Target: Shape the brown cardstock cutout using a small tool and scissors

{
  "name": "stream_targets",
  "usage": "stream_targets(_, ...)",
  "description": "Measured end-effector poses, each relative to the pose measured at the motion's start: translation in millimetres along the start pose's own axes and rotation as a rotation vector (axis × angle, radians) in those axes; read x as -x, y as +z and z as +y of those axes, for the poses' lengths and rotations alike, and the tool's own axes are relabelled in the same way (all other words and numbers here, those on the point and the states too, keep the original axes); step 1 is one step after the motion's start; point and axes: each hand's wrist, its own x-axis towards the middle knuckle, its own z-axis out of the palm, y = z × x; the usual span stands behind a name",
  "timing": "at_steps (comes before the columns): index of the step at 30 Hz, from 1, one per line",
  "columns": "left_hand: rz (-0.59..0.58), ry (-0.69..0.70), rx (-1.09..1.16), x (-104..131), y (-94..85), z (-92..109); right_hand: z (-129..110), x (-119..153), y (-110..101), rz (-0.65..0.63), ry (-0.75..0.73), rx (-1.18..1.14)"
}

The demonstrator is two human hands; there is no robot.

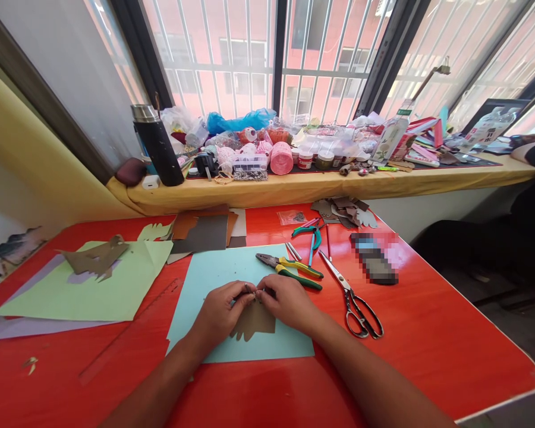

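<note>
My left hand and my right hand meet over a light blue sheet. Both are closed, thumbs against forefingers, pinching the top edge of a brown leather-like piece with a scalloped lower left edge. Something tiny shows between the fingertips, too small to make out. Just beyond my right hand lie pliers with yellow-green handles, jaws pointing left. To its right rests a pair of scissors, black-handled, blades toward the window.
Brown and grey sheets lie at the back, near green-handled pliers and a scrap pile. On the left, a cut brown piece tops a pale green sheet, beside a clear ruler. A black flask stands on the crowded sill.
</note>
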Motion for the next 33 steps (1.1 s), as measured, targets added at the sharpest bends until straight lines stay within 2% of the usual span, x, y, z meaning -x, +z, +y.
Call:
stream_targets(9, 0.020, -0.007, 0.022, -0.1, -0.5, 0.5, -3.5, -0.3, 0.7, -0.018, 0.019, 0.099)
stream_targets(21, 0.042, -0.075, 0.129, 0.1, 1.7, -6.3, -5.2, -0.4, 1.4, 0.010, 0.017, 0.056)
stream_targets(33, 0.032, -0.052, 0.114, -0.3, 1.5, -3.8, -3.9, -0.4, 2.0, 0.019, 0.020, 0.045)
